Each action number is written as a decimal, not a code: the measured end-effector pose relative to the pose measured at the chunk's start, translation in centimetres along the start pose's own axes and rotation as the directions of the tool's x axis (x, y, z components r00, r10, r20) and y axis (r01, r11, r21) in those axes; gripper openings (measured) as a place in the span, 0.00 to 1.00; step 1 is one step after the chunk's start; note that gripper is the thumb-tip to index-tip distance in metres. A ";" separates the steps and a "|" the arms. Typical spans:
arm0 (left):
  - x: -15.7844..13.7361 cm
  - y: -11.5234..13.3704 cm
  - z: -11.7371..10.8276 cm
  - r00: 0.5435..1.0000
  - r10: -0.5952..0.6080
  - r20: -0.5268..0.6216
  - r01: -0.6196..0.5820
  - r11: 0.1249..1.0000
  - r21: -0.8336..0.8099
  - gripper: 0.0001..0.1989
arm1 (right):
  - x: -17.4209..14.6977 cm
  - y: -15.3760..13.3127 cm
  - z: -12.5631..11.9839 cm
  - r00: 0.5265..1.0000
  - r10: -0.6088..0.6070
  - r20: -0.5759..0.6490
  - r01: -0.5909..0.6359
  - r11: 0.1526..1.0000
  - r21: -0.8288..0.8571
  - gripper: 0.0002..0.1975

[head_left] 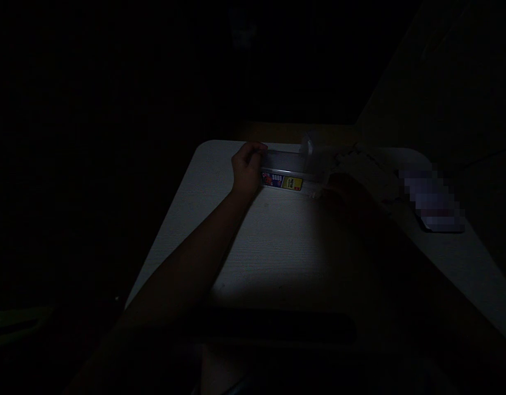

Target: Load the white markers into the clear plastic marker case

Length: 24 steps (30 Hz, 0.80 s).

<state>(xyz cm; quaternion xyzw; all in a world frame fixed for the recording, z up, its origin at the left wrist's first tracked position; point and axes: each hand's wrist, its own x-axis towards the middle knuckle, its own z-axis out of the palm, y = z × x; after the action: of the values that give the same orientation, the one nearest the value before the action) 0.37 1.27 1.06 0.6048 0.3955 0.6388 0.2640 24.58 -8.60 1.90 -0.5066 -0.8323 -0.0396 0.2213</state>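
Observation:
A clear plastic box (284, 160) lies near the far edge of a white table (277, 236). Its front side carries a purple and yellow printed label (281, 181), and a clear flap (307, 151) stands up towards its right end. My left hand (248, 165) is closed around the box's left end. In deep shadow by the right end is my right hand (346, 191); its fingers are too dark to make out. Close to those fingertips, small pale bits (313, 195) show, too small to name.
A blurred flat object with a dark edge (436, 200), perhaps a phone, lies on the table's right side. Thin dark marks (355, 151) run along the far right of the tabletop. Something green (20, 323) shows at the lower left. The surroundings are very dark.

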 end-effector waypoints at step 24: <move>0.1 -0.5 0.0 0.999 0.034 -0.020 -0.035 0.998 -0.052 0.07 | -0.3 0.3 -1.0 0.996 0.069 0.054 -0.065 0.995 -0.077 0.22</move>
<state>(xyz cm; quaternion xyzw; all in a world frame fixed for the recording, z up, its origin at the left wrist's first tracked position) 0.31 1.60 0.72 0.5984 0.3706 0.6591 0.2649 25.23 -8.98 2.64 -0.5432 -0.8186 -0.0491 0.1798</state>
